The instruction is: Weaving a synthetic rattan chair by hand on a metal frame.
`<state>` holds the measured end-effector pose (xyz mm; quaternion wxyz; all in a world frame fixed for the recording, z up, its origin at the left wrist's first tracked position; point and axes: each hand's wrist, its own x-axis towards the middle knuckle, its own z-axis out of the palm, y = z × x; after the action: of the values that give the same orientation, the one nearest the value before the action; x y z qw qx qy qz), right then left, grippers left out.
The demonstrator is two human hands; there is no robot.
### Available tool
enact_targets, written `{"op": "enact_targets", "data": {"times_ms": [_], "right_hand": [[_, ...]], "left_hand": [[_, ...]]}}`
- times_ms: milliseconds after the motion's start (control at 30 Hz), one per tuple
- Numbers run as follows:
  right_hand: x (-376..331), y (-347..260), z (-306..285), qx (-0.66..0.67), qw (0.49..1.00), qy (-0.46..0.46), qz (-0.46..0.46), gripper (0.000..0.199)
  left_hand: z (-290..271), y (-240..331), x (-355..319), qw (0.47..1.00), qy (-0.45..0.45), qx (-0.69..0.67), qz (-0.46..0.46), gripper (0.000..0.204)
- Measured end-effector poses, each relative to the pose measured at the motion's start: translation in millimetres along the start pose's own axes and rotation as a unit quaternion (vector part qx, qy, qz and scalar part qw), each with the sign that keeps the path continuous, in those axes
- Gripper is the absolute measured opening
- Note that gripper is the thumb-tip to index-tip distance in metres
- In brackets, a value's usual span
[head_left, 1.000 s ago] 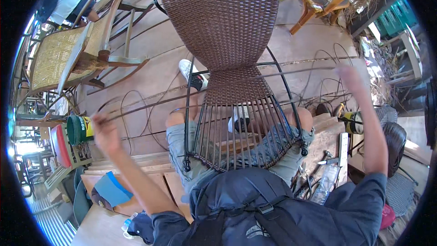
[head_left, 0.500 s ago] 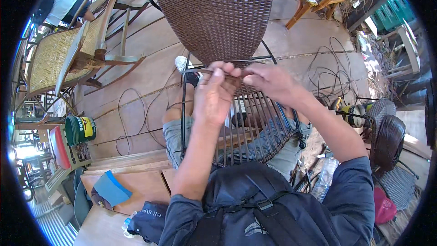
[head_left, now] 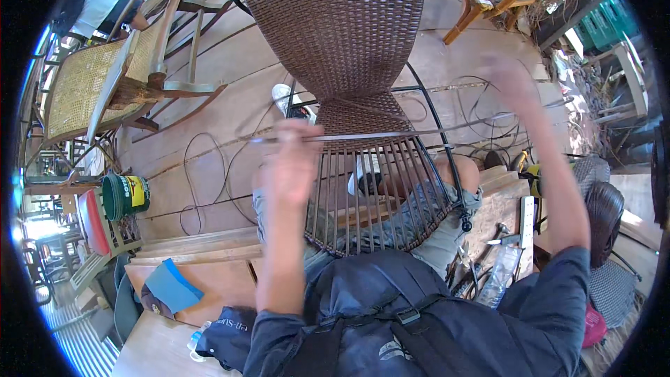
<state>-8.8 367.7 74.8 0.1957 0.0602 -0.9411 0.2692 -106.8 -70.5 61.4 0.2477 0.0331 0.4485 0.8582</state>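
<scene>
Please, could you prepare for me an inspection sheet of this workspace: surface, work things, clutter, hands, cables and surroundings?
Surface: brown floor with seams between panels.
Work things: woven chair, its seat woven only in part; flat strip stretched across the seat.
Clutter: clear bottle and tools at right; dark bag and green bucket at left.
Hands: left hand blurred, at the strip; right hand blurred, out to the right; grips unclear.
Cables: nothing seen for certain; thin dark loops lie on the floor.
Surroundings: cane chair and another person, upper left.
</scene>
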Motion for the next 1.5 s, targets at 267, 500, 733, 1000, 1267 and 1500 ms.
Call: {"op": "enact_targets", "data": {"times_ms": [267,500,733,1000,1267,1500], "right_hand": [[20,-139,39,0.126,0.969,-0.19,0.099,0.022],[-57,79,-108,-0.467,0.804,-0.123,0.347,0.024],[46,-150,49,0.178,0.948,-0.177,0.194,0.033],[2,-109,-10,-0.073,0.963,-0.213,0.152,0.025],[-58,61,-109,-0.424,0.816,-0.04,0.391,0.019],[52,-174,49,0.15,0.972,-0.151,0.099,0.03]], "left_hand": [[11,45,14,0.988,-0.025,-0.155,0.006,0.019],[-112,145,-46,0.971,0.061,-0.091,0.212,0.018],[68,-18,-7,0.988,0.023,-0.135,-0.066,0.017],[-33,108,11,0.984,-0.01,-0.154,0.092,0.019],[-98,137,-23,0.985,0.034,-0.017,0.169,0.018],[96,-28,8,0.992,0.006,-0.1,-0.075,0.015]]}}
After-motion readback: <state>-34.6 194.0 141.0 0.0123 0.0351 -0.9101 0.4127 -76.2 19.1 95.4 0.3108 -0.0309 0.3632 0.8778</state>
